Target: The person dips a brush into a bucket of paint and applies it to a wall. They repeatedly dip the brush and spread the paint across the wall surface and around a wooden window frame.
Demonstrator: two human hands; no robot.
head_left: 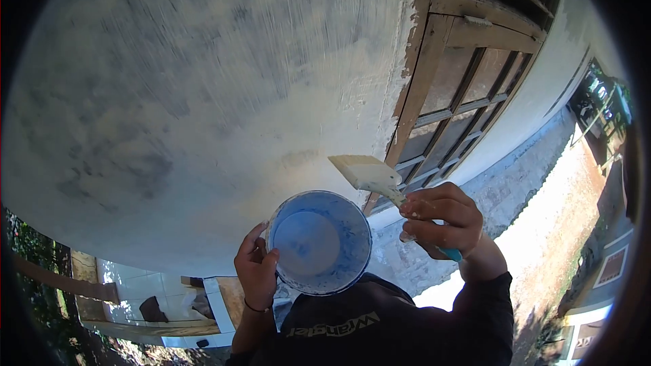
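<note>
Before the wall [224,95], the bucket [356,230] is clasped by the left hand [260,266] and the brush [369,173] is pinched by the right hand [444,220], its contact with the wall unclear. If the bucket's one-handed hold slackened, paint [308,244] could be spilled.

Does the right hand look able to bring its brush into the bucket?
Probably yes: the bucket is open, the left hand grips its opposite side, and nothing visible blocks the right hand.
</note>
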